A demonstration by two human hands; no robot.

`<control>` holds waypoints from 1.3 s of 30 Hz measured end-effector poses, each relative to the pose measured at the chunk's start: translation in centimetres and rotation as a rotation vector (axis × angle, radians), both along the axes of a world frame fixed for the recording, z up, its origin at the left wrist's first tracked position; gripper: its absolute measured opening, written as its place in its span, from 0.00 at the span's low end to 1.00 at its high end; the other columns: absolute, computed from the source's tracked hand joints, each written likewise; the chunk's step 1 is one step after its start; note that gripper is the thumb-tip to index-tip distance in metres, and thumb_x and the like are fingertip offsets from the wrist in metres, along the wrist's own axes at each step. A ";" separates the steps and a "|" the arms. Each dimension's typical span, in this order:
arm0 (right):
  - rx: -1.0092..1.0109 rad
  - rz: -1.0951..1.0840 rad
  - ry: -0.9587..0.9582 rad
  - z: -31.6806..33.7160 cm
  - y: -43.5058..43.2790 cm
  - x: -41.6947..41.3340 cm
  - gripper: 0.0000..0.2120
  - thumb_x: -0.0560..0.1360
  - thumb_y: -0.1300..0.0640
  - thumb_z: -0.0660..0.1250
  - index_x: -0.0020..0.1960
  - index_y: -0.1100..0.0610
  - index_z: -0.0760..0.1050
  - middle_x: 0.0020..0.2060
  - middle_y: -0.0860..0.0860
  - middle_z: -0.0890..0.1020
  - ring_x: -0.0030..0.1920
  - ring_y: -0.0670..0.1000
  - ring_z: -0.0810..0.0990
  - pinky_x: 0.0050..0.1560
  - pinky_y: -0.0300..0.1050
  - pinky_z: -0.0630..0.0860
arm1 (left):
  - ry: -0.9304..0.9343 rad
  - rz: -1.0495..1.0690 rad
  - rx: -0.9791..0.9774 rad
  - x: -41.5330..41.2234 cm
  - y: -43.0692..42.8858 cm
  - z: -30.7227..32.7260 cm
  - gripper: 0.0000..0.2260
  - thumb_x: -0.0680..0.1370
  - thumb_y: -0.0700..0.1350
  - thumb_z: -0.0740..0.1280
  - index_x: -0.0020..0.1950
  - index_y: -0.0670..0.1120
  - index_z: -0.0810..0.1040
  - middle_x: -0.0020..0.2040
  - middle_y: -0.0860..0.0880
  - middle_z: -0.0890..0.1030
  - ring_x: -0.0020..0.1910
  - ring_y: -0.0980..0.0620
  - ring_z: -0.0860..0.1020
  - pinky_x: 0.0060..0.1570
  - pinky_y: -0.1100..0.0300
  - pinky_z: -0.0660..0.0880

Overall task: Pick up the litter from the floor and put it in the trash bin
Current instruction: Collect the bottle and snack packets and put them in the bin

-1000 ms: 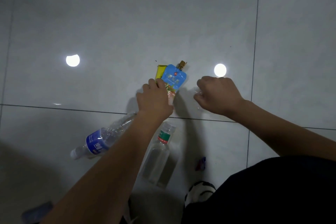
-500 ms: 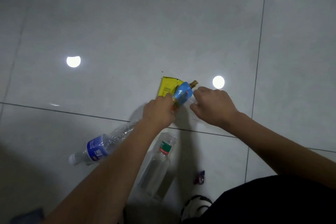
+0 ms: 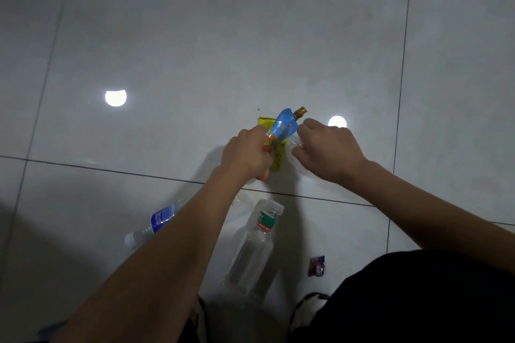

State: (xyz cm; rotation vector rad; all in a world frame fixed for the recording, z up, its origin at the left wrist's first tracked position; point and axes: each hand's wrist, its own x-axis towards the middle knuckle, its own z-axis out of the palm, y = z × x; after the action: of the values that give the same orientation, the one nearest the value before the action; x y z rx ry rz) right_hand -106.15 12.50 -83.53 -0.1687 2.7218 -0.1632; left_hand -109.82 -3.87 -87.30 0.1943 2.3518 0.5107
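Left hand (image 3: 248, 153) grips the blue pouch (image 3: 284, 127) — right hand (image 3: 328, 150) clutches clear plastic (image 3: 303, 171).

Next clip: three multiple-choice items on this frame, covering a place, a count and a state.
1. Where does the candy wrapper lie? A) right of the green-label bottle B) on a shelf C) in a hand
2. How many plastic bottles lie on the floor? A) one B) two C) four
3. The blue pouch is: A) flat on the floor B) gripped by the left hand C) in a bin
Key: A, it lies beside that bottle; B, one blue-label bottle, one green-label; B, fingers curl round its lower end.
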 end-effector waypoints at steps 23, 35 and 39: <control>-0.081 0.008 0.038 22.7 -2.9 -2.1 0.08 0.76 0.53 0.59 0.42 0.56 0.64 0.42 0.52 0.72 0.40 0.60 0.75 0.36 0.46 0.63 | -0.099 0.345 0.003 -1.8 -5.0 20.9 0.17 0.77 0.56 0.65 0.58 0.45 0.74 0.55 0.43 0.79 0.51 0.42 0.79 0.54 0.48 0.77; -0.145 0.059 0.047 42.8 -6.4 0.9 0.08 0.75 0.54 0.61 0.41 0.58 0.68 0.43 0.55 0.77 0.37 0.60 0.76 0.35 0.46 0.61 | 0.009 0.498 0.087 2.9 -7.4 41.7 0.15 0.82 0.58 0.56 0.53 0.46 0.71 0.47 0.46 0.78 0.45 0.44 0.79 0.48 0.45 0.78; -0.145 0.023 0.077 49.9 -6.9 1.8 0.09 0.74 0.56 0.63 0.38 0.58 0.66 0.39 0.55 0.76 0.32 0.59 0.72 0.32 0.44 0.56 | 0.057 0.448 0.063 4.0 -8.3 49.3 0.15 0.82 0.58 0.55 0.50 0.48 0.70 0.43 0.48 0.78 0.41 0.47 0.78 0.45 0.46 0.78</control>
State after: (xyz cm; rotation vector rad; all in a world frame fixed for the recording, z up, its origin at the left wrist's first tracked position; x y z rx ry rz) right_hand -104.36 5.61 -33.65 -0.2530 2.7836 -0.3549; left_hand -105.84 -12.16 -38.05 -0.3020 2.4395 0.8005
